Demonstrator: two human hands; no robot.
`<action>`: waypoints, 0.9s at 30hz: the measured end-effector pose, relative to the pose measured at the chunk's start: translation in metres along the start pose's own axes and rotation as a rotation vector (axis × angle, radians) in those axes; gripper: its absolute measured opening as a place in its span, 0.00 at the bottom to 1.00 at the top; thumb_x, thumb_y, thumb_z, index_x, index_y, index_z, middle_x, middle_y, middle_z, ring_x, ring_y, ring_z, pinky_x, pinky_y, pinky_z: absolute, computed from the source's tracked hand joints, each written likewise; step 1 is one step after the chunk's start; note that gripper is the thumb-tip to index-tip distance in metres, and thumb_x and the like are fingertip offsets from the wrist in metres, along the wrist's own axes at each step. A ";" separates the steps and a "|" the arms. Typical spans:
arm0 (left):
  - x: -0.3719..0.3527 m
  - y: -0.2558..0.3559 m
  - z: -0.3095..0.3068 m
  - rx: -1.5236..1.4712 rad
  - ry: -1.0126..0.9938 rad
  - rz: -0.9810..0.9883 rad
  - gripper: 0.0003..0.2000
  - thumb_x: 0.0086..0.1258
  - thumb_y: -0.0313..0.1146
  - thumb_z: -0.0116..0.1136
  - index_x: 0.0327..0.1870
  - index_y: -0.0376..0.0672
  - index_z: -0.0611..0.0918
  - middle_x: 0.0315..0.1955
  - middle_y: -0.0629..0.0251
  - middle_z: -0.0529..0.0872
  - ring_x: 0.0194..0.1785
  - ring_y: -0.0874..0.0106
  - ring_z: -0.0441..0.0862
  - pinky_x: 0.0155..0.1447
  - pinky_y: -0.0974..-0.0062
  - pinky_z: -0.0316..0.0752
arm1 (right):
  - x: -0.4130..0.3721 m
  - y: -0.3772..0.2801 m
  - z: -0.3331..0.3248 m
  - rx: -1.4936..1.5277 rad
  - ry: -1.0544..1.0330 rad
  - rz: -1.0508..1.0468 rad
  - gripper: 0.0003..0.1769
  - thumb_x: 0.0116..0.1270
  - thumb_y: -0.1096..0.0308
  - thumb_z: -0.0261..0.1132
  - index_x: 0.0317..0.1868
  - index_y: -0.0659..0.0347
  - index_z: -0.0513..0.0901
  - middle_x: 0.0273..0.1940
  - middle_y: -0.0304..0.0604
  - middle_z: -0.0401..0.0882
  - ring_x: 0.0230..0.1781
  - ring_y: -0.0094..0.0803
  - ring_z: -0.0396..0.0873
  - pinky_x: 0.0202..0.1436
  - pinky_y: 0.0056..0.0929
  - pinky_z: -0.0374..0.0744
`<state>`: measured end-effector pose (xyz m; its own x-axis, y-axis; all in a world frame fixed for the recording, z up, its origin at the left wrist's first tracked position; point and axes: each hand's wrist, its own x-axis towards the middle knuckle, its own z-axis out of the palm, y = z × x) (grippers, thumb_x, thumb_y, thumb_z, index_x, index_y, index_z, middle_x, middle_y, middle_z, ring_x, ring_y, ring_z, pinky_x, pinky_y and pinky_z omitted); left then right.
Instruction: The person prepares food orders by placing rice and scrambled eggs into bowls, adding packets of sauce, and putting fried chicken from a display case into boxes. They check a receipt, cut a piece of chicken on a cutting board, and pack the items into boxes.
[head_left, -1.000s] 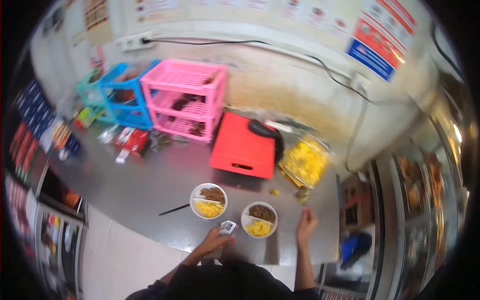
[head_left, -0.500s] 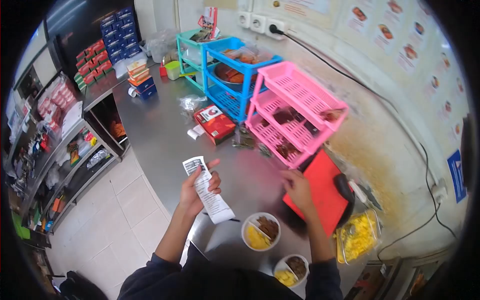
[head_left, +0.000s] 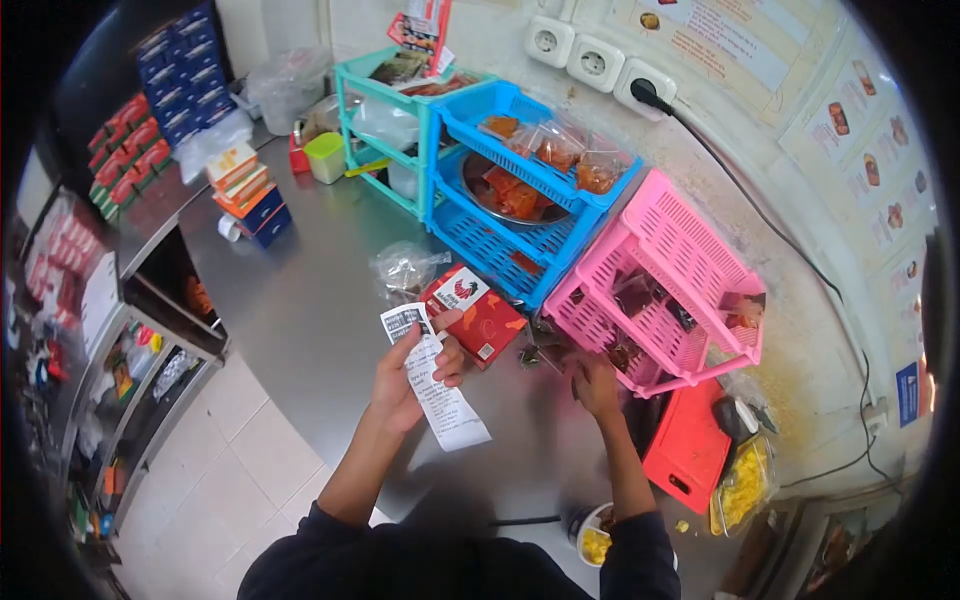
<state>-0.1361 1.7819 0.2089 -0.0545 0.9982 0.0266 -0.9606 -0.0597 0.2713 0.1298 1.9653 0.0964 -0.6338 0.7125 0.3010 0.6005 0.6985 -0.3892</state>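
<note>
A printed paper receipt (head_left: 447, 398) is held in my left hand (head_left: 398, 385), the thumb pressed across its front. Just behind it on the steel counter lies a red box (head_left: 480, 315) with a white panel. My right hand (head_left: 597, 388) is at the lower front corner of the pink basket rack (head_left: 690, 290), fingers bent together and pointing away. What is in those fingers, if anything, is too blurred to name. Small clear packets (head_left: 545, 350) lie beside them. Below my right forearm, a round bowl (head_left: 594, 547) with yellow and brown food is partly hidden by my sleeve.
A blue rack (head_left: 500, 235) with bagged orange food and a teal rack (head_left: 385, 150) stand along the wall. To the right lie a red cutting board (head_left: 690, 440) and a container of yellow food (head_left: 742, 488). Stacked boxes (head_left: 245, 195) stand on the far counter (head_left: 270, 290).
The view has shifted so the racks appear larger. My right hand has moved from beside the red board to the foot of the pink rack. The receipt stays in my left hand.
</note>
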 end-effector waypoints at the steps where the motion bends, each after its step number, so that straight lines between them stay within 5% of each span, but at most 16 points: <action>1: 0.006 0.003 -0.003 0.001 -0.007 -0.011 0.24 0.71 0.46 0.40 0.60 0.37 0.67 0.23 0.67 0.67 0.26 0.78 0.63 0.34 0.79 0.64 | 0.007 -0.010 0.004 0.071 0.115 0.023 0.10 0.55 0.67 0.58 0.38 0.55 0.81 0.35 0.49 0.80 0.35 0.48 0.78 0.39 0.46 0.75; 3: 0.018 0.004 -0.009 -0.018 -0.028 -0.047 0.24 0.71 0.47 0.39 0.60 0.37 0.66 0.23 0.67 0.67 0.26 0.78 0.63 0.34 0.79 0.64 | 0.020 -0.039 0.022 -0.235 -0.134 0.291 0.09 0.59 0.63 0.58 0.36 0.57 0.80 0.35 0.50 0.80 0.32 0.47 0.79 0.36 0.44 0.76; 7: 0.035 0.010 -0.013 -0.023 -0.034 -0.093 0.25 0.71 0.47 0.39 0.60 0.37 0.66 0.23 0.67 0.68 0.26 0.79 0.63 0.34 0.79 0.64 | 0.023 -0.039 0.066 -0.360 -0.049 0.404 0.10 0.59 0.61 0.61 0.33 0.58 0.80 0.33 0.49 0.80 0.29 0.46 0.79 0.32 0.41 0.76; 12: 0.057 -0.012 -0.039 0.304 -0.059 -0.170 0.24 0.69 0.46 0.43 0.59 0.38 0.69 0.23 0.67 0.71 0.24 0.80 0.64 0.31 0.78 0.65 | -0.003 -0.044 0.008 0.312 0.191 0.420 0.10 0.49 0.65 0.71 0.25 0.62 0.80 0.24 0.45 0.79 0.25 0.32 0.79 0.29 0.32 0.76; 13: 0.063 -0.025 -0.053 0.437 -0.011 -0.213 0.23 0.68 0.44 0.45 0.58 0.38 0.70 0.24 0.66 0.73 0.23 0.80 0.64 0.30 0.79 0.65 | -0.015 -0.039 0.007 0.590 0.097 0.643 0.08 0.48 0.69 0.71 0.24 0.63 0.81 0.24 0.41 0.79 0.26 0.26 0.77 0.30 0.26 0.75; 16: 0.085 -0.066 -0.046 0.710 0.020 -0.315 0.20 0.64 0.38 0.54 0.55 0.37 0.73 0.28 0.63 0.76 0.25 0.78 0.70 0.29 0.76 0.69 | -0.044 -0.033 -0.013 0.386 -0.014 0.477 0.08 0.51 0.68 0.70 0.28 0.64 0.82 0.25 0.37 0.78 0.25 0.23 0.75 0.33 0.23 0.74; 20: 0.146 -0.158 -0.076 1.956 -0.650 0.182 0.17 0.55 0.28 0.58 0.47 0.37 0.75 0.42 0.53 0.78 0.41 0.57 0.80 0.42 0.59 0.74 | -0.085 -0.038 -0.041 0.673 0.141 0.571 0.06 0.55 0.69 0.67 0.30 0.64 0.82 0.25 0.34 0.78 0.25 0.18 0.73 0.31 0.21 0.72; 22: 0.179 -0.199 -0.081 2.035 -0.649 0.192 0.16 0.53 0.28 0.54 0.45 0.39 0.77 0.47 0.50 0.77 0.51 0.55 0.75 0.50 0.58 0.72 | -0.105 -0.053 -0.063 0.753 0.111 0.883 0.04 0.58 0.71 0.64 0.32 0.63 0.81 0.27 0.32 0.77 0.27 0.16 0.71 0.30 0.19 0.70; 25: 0.230 -0.252 -0.084 2.215 -0.649 0.145 0.13 0.54 0.25 0.52 0.42 0.41 0.78 0.46 0.53 0.78 0.45 0.56 0.79 0.47 0.61 0.75 | -0.146 -0.063 -0.066 0.866 0.294 0.891 0.03 0.60 0.72 0.62 0.33 0.63 0.79 0.29 0.31 0.76 0.28 0.16 0.71 0.31 0.18 0.68; 27: 0.250 -0.263 -0.096 2.222 -0.781 0.344 0.15 0.55 0.25 0.51 0.45 0.43 0.77 0.43 0.55 0.80 0.45 0.58 0.79 0.47 0.61 0.75 | -0.152 -0.078 -0.082 0.976 0.328 0.968 0.04 0.62 0.73 0.61 0.34 0.65 0.77 0.28 0.32 0.77 0.30 0.17 0.73 0.33 0.18 0.70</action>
<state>0.0768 2.0480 0.0521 0.4943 0.7973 0.3464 0.7043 -0.6009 0.3780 0.2195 1.8076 0.1520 0.0499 0.9541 -0.2954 0.0665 -0.2982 -0.9522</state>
